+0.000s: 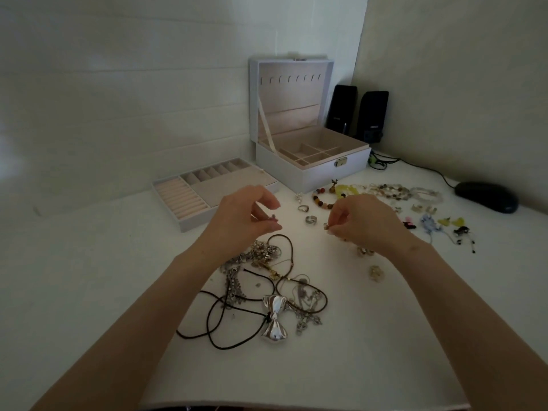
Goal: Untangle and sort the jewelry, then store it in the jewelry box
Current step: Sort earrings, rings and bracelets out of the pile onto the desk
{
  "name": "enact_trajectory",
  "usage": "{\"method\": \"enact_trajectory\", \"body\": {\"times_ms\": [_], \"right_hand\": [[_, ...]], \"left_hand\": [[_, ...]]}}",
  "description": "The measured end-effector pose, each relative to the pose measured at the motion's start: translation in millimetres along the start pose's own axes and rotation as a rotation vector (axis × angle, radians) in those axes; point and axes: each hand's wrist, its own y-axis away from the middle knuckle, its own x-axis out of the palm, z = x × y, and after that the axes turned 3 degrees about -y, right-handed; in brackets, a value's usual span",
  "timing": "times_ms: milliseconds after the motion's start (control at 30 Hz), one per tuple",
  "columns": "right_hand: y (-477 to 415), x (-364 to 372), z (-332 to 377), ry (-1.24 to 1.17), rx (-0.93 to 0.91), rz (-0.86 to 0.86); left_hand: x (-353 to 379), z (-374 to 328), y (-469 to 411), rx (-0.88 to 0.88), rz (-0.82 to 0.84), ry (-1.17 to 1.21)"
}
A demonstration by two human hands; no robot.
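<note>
In the head view, both forearms reach out over the white surface (385, 336). The left grip (246, 221) is curled, thumb and fingertips pinching a small silver piece (272, 218) that is too small to identify. The right grip (361, 223) is also closed to a pinch, holding a small pale piece (326, 226) at its fingertips. The two grips are level and apart.

Between them, slightly beyond, lie two rings (311, 220). Just past the right grip's fingertips curls a beaded bracelet (321, 200). Further out on that grip's outer side runs a row of bead bracelets (391, 191), with small earrings (430, 225) nearer in.

Below the left grip's wrist, toward the person, sprawls the tangle of necklaces (261, 256). Black cords (216, 321) loop through it, and a silver bow pendant (274, 318) lies in it. Two gold pieces (376, 272) sit under the right wrist.

The jewelry box (305, 173) stands open beyond both grips, lid upright and compartments showing. Its lift-out tray (192, 225) rests on the surface just past the left grip.

A computer mouse (486, 197) lies far beyond the right grip. Two black speakers (355, 114) stand behind the box.
</note>
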Motion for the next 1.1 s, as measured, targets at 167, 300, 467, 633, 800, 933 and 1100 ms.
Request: {"method": "enact_trajectory", "body": {"times_ms": [167, 300, 467, 633, 800, 933, 1100], "right_hand": [[-12, 15, 1, 0.082, -0.038, 0.064], [-20, 20, 1, 0.11, -0.042, 0.076], [-2, 19, 26, -0.225, -0.117, -0.056], [19, 28, 66, -0.78, -0.108, 0.227], [20, 37, 70, -0.891, -0.088, 0.193], [19, 38, 64, -0.983, -0.051, 0.107], [19, 43, 58, -1.017, -0.029, 0.073]], "left_hand": [[-1, 10, 2, -0.102, -0.005, 0.057], [-11, 16, 3, -0.154, -0.006, 0.057], [-21, 10, 11, -0.213, 0.064, 0.065], [-10, -1, 29, -0.216, 0.104, 0.078], [-18, -1, 38, -0.233, 0.066, 0.037], [-48, 18, 28, -0.284, -0.049, -0.17], [-58, 56, 27, -0.375, -0.023, -0.424]]}}
